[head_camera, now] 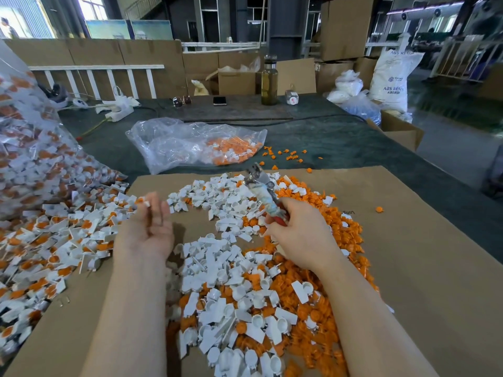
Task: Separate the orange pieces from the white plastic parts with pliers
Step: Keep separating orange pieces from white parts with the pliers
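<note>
**Pliers up in your right hand, one part at your left fingertips**

Your right hand (296, 235) is gripping the pliers (262, 191) by the handles, fingers curled round them, the metal head pointing up and away from you over the pile; whether the head is open or closed cannot be told. Your left hand (148, 227) is turning palm-up, blurred, fingers loosely bent, and seems to be pinching a white part (147, 204) at the fingertips. Both hands are hovering over a cardboard sheet (422, 268). Separated white parts (228, 270) are lying between your forearms, with the orange pieces (313, 317) heaped just beside them, to the right. Unsorted parts (54, 240) are spilling from a clear bag (24, 148) at your left. A second plastic bag (190, 142) is lying beyond the sheet.
</note>
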`<state>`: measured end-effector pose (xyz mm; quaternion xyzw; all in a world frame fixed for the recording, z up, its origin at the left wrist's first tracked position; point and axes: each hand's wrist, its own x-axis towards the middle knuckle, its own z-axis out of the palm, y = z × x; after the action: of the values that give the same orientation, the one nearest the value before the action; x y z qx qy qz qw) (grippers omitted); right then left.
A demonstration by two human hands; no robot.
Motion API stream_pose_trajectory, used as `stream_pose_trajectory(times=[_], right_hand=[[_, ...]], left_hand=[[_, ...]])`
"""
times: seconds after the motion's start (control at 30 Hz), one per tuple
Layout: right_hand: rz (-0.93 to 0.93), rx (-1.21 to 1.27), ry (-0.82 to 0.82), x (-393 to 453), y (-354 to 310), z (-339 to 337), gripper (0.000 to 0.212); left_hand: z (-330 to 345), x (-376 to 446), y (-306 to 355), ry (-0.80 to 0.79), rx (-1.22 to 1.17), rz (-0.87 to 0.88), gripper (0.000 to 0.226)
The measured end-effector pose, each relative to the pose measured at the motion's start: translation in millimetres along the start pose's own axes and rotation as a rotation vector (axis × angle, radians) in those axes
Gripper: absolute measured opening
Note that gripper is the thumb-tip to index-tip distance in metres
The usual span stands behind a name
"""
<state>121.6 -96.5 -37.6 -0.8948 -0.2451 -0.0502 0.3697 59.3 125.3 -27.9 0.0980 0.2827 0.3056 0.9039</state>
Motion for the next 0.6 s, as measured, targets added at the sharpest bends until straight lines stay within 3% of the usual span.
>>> stream_pose_trajectory(times=[0.33,0.6], right_hand=[[0.075,0.014,0.059,2.8,7.3,0.5,0.01],[0.079,0.005,0.07,3.7,8.2,0.4,0.009]], left_hand=[[-11.5,14.6,14.5,0.046,-0.46,0.093,0.038],[-8.0,7.8,15.8,0.05,-0.597,0.088,0.041]])
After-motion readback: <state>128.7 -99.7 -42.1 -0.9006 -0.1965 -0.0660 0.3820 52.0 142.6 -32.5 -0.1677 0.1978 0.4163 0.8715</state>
